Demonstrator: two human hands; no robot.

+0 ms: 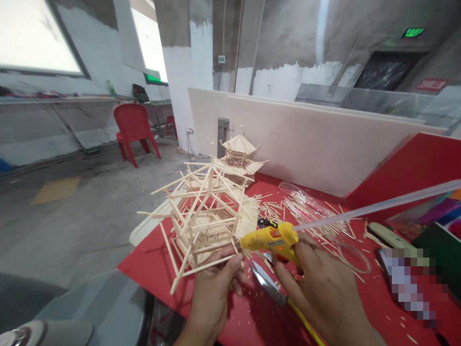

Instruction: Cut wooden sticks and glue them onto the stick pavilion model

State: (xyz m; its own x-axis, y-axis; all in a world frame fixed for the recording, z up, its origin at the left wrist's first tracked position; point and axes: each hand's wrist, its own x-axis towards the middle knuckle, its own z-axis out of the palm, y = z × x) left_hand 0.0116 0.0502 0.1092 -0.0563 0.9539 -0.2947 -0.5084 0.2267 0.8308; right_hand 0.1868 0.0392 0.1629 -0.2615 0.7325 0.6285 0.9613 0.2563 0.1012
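Yellow plastic glue gun (273, 242) | pale straw-coloured wooden-stick frame (212, 174) | plain red flat tabletop (151, 259) | red plastic chair (133, 122) | grey concrete wall (288, 29), patchily white

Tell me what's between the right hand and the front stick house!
The head view shows a yellow glue gun there, pointing toward the stick house.

Left hand (213, 284) is bare from fingertips to wrist. Right hand (320, 278) is likewise bare, rounded across the back and narrowing toward the fingertips. Both forearms (355, 322) are uncovered over their visible length; upper arms lie outside the view
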